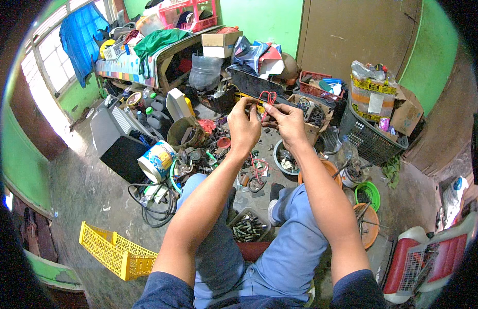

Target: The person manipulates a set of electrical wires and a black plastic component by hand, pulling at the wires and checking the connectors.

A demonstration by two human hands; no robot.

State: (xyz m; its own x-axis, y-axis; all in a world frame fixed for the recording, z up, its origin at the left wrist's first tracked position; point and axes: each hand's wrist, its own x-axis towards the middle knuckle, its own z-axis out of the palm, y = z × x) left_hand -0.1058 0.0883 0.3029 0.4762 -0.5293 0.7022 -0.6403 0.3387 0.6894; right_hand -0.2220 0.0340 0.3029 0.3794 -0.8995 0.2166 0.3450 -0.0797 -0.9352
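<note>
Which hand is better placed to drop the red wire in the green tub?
Right hand, probably: it's at the red wire, and the green tub is on that side. The left hand would likely have to cross over.

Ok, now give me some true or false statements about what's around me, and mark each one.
1. The thin red looped wire is at the fingertips of the left hand and right hand. True.
2. The yellow perforated plastic rack lies to the right of the blue-trousered legs. False: the rack lies to their left.
3. The round bright green plastic basket is to the right of the legs. True.
4. The large blue fabric sheet lies on the floor. False: the sheet hangs at the window.
5. The black perforated plastic basket stands right of both hands. True.
</note>
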